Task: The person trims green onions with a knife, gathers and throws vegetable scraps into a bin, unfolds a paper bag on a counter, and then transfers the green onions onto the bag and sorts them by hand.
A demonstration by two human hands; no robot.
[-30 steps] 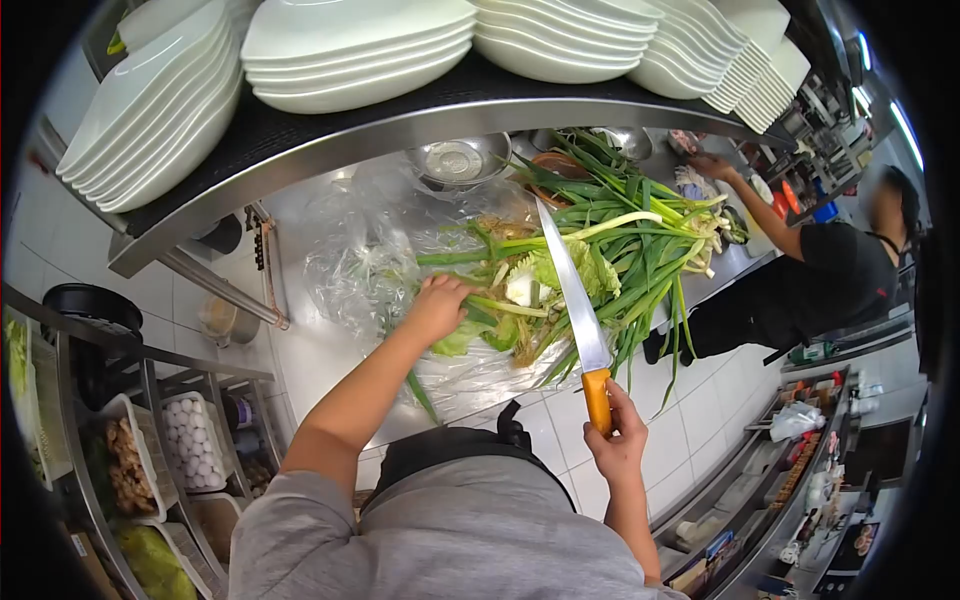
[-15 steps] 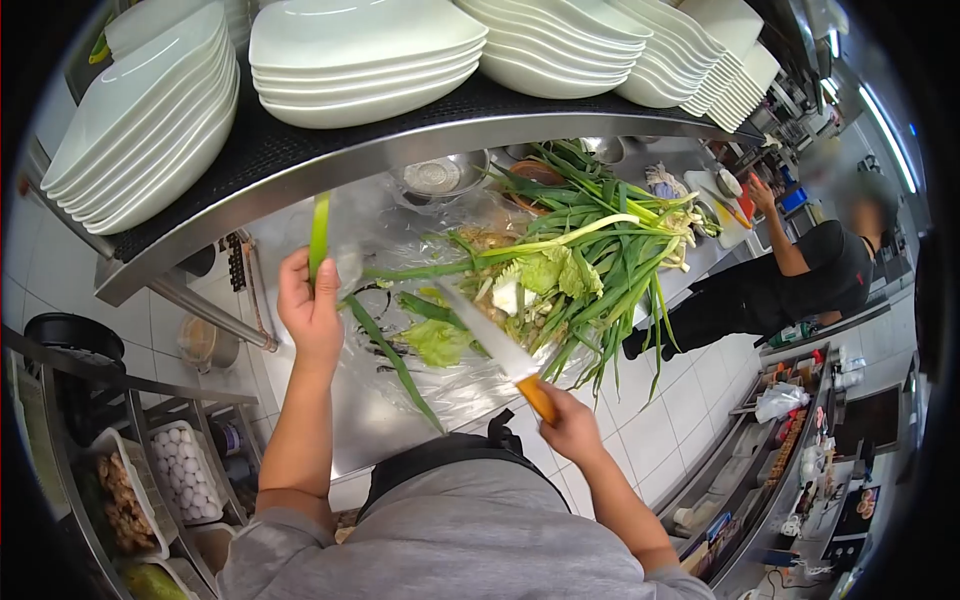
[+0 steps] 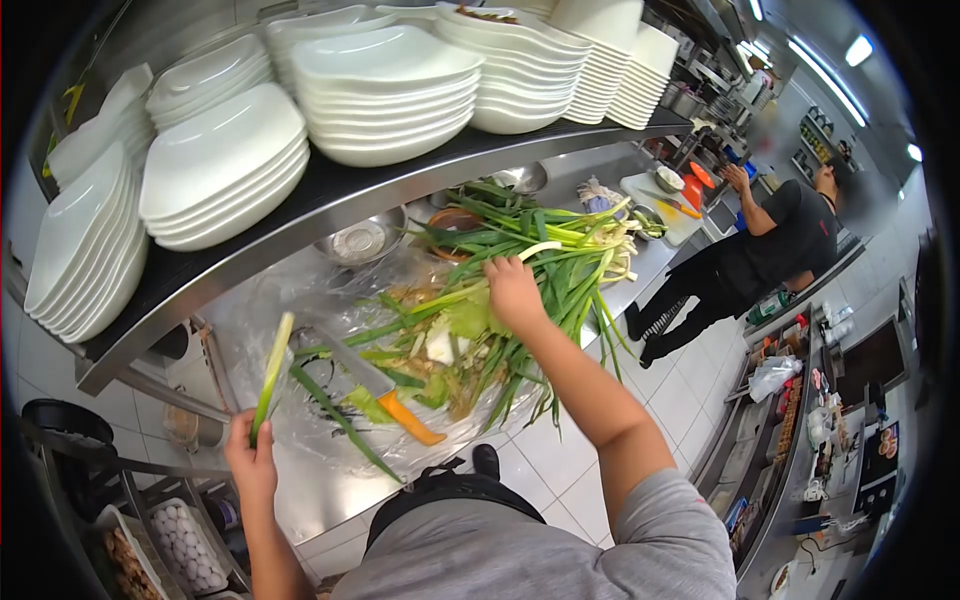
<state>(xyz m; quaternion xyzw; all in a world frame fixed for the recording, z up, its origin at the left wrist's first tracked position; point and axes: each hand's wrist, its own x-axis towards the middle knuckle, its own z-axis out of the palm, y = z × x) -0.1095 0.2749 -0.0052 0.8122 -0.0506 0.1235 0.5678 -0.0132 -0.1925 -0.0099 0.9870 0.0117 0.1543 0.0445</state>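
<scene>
My left hand (image 3: 250, 460), at the table's left side, is closed around a green onion stalk (image 3: 274, 370) that stands upright with its pale end up. My right hand (image 3: 513, 292) reaches into the heap of green onions (image 3: 580, 240), its fingers bent around a pale stalk there; the fingertips are partly hidden. Loose lettuce leaves (image 3: 470, 316) lie just left of that hand. A knife (image 3: 360, 370) with an orange handle rests flat among trimmings on clear plastic. Beside it lies a long green leaf (image 3: 345, 425).
Stacked white dishes (image 3: 390, 90) fill the shelf (image 3: 330, 195) above the table. A metal bowl (image 3: 362, 238) stands behind the plastic. At the far end are a cutting board (image 3: 650, 190) and another knife. A person in black (image 3: 790, 215) stands to the right.
My right hand has put the orange-handled knife down on the plastic and moved to the green onion heap. My left hand has lowered leftward, still holding its stalk.
</scene>
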